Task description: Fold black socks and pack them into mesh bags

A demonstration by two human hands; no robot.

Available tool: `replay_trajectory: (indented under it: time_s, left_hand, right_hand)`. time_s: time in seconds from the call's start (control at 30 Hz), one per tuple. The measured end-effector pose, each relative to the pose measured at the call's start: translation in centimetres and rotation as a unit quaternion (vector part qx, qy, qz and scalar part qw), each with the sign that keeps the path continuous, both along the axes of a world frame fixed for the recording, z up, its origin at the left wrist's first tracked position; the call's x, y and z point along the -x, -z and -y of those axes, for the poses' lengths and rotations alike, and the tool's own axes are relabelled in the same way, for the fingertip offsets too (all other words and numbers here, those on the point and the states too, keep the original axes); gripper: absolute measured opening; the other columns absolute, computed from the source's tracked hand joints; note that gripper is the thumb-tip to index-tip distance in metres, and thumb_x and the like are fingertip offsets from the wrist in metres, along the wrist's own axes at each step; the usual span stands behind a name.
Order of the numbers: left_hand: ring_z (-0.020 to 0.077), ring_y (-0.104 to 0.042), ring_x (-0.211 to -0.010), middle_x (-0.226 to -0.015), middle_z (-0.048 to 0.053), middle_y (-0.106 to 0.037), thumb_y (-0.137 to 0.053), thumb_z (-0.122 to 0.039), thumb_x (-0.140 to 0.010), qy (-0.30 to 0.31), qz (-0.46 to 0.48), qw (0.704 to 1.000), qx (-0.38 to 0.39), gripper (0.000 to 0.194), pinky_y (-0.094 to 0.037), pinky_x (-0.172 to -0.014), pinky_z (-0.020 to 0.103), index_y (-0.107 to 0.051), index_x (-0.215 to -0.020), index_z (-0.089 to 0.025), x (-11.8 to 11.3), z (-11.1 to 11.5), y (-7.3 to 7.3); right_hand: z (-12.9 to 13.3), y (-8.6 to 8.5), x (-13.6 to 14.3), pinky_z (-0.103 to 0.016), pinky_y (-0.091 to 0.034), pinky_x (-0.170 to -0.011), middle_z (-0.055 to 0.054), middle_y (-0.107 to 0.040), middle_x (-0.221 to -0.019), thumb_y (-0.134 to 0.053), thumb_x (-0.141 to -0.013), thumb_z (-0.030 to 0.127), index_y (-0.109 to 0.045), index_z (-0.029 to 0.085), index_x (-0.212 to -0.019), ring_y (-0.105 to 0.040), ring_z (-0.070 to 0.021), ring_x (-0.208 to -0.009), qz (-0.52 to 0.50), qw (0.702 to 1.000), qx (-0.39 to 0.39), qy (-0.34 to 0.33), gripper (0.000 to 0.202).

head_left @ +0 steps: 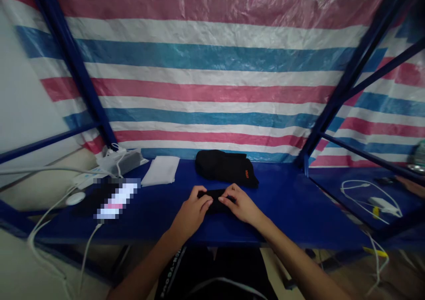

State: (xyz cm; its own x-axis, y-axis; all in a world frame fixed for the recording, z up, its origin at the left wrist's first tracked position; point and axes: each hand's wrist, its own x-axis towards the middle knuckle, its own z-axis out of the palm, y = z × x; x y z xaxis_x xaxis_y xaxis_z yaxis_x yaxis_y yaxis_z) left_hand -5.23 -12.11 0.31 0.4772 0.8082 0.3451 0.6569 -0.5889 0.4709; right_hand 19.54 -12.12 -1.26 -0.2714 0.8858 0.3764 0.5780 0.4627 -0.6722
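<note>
A small black cloth bundle [215,194] lies on the blue tabletop [152,222] in front of me; its exact kind is hard to make out in the dim light. Its left end is pinched between the thumb and fingers of my left hand [193,208]. On the other end, my right hand [243,206] grips with thumb and fingertips. The hands are close together, and their fingers cover part of the bundle. Just beyond them rests a larger folded black cloth piece [221,166] with small orange lettering at its right end.
Left of the cloth is a folded white sheet [161,170]. A pixelated phone-like object [118,201], a white round disc [75,198] and a power strip [89,177] with cables lie farther left. Blue posts [325,100] flank the table. At far right, a person's hand [411,185] shows near white cables.
</note>
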Motion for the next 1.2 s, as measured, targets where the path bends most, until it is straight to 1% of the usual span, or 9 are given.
replay_trajectory:
  time_s: [0.1, 0.23, 0.33, 0.43, 0.67, 0.8, 0.9, 1.03, 1.2]
  left_hand:
    - [0.0213, -0.07, -0.099, -0.15, 0.009, -0.052, -0.047, -0.032, -0.109, -0.043, -0.03, 0.998, -0.038, 0.031, -0.057, -0.088, 0.038, -0.077, -0.107, -0.024, -0.8, -1.6, -0.3]
    - [0.0323, -0.061, -0.126, -0.136, 0.012, -0.064, -0.056, -0.026, -0.104, -0.074, -0.107, 0.989, -0.072, 0.017, -0.051, -0.101, 0.045, -0.072, -0.099, -0.021, -2.0, -3.8, -0.9]
    - [0.0288, -0.069, -0.112, -0.118, 0.009, -0.074, -0.052, -0.024, -0.106, -0.071, -0.132, 0.989, 0.0, 0.017, -0.051, -0.093, 0.04, -0.065, -0.117, -0.023, -2.6, -5.2, -1.4]
    - [0.0281, -0.073, -0.111, -0.117, 0.008, -0.077, -0.051, -0.026, -0.107, -0.049, -0.138, 0.989, 0.034, 0.021, -0.051, -0.086, 0.035, -0.062, -0.125, -0.025, -2.8, -6.6, -1.8]
    - [0.0297, -0.076, -0.097, -0.104, 0.009, -0.078, -0.055, -0.027, -0.104, -0.099, -0.113, 0.986, 0.076, 0.023, -0.049, -0.076, 0.033, -0.065, -0.124, -0.027, -3.5, -9.8, -1.1]
    - [0.0232, -0.075, -0.086, -0.091, 0.004, -0.076, -0.055, -0.022, -0.103, -0.065, -0.012, 0.997, 0.048, 0.022, -0.049, -0.075, 0.03, -0.064, -0.124, -0.024, -3.1, -10.1, -0.1]
    - [0.0208, -0.073, -0.083, -0.088, 0.001, -0.075, -0.054, -0.021, -0.103, -0.021, 0.041, 0.999, 0.005, 0.028, -0.05, -0.076, 0.03, -0.061, -0.13, -0.025, -2.7, -9.8, 0.3]
    - [0.022, -0.074, -0.095, -0.1, 0.002, -0.078, -0.055, -0.026, -0.104, -0.007, 0.053, 0.997, -0.064, 0.028, -0.053, -0.089, 0.034, -0.063, -0.131, -0.027, -2.2, -9.6, 0.0]
    - [0.0308, -0.067, -0.125, -0.128, 0.012, -0.074, -0.056, -0.038, -0.105, -0.17, 0.026, 0.972, -0.158, 0.03, -0.046, -0.113, 0.047, -0.066, -0.128, -0.021, 1.7, -11.1, -0.4]
  right_hand:
    - [-1.1, 0.1, 0.6, -0.031, -0.054, -0.088, -0.006, -0.062, -0.111, -0.058, -0.11, 0.041, -0.075, 0.023, -0.1, -0.068, -0.0177, -0.09, 0.093, 0.994, -0.014, 0.05, 0.027]
    - [-2.7, -0.7, 1.7, -0.031, -0.054, -0.081, -0.01, -0.063, -0.12, -0.057, -0.109, 0.031, -0.072, 0.022, -0.112, -0.067, -0.0223, -0.097, 0.216, 0.97, -0.048, 0.095, 0.018]
    - [-3.8, -1.4, 2.5, -0.036, -0.053, -0.096, -0.013, -0.066, -0.122, -0.052, -0.105, 0.012, -0.067, 0.017, -0.12, -0.063, -0.0268, -0.11, 0.258, 0.958, -0.098, 0.078, 0.021]
    - [-5.3, -1.8, 2.5, -0.033, -0.051, -0.095, -0.011, -0.071, -0.119, -0.048, -0.101, 0.003, -0.066, 0.018, -0.123, -0.068, -0.024, -0.106, 0.249, 0.966, -0.061, 0.021, 0.032]
    - [-8.2, -2.3, 1.9, -0.03, -0.049, -0.086, -0.01, -0.079, -0.113, -0.054, -0.106, 0.013, -0.067, 0.022, -0.129, -0.076, -0.0245, -0.099, 0.218, 0.976, 0.002, 0.028, 0.028]
    - [-8.2, -2.8, 1.6, -0.029, -0.048, -0.08, -0.007, -0.079, -0.102, -0.055, -0.11, 0.031, -0.072, 0.021, -0.114, -0.074, -0.0212, -0.088, 0.149, 0.988, 0.02, -0.025, 0.02]
    - [-7.9, -3.4, 1.1, -0.027, -0.047, -0.072, -0.001, -0.076, -0.094, -0.081, -0.091, 0.055, -0.071, 0.021, -0.105, -0.069, -0.0185, -0.079, 0.092, 0.988, 0.055, -0.108, 0.037]
    - [-8.0, -3.7, 0.9, -0.027, -0.045, -0.067, 0.001, -0.074, -0.09, -0.1, -0.064, 0.053, -0.069, 0.021, -0.099, -0.065, -0.0173, -0.076, 0.05, 0.991, 0.057, -0.108, 0.057]
    - [-7.8, -2.5, 0.0, -0.028, -0.048, -0.073, 0.0, -0.076, -0.093, -0.099, -0.068, 0.052, -0.071, 0.021, -0.092, -0.069, -0.0187, -0.081, -0.03, 0.997, 0.043, -0.053, 0.048]
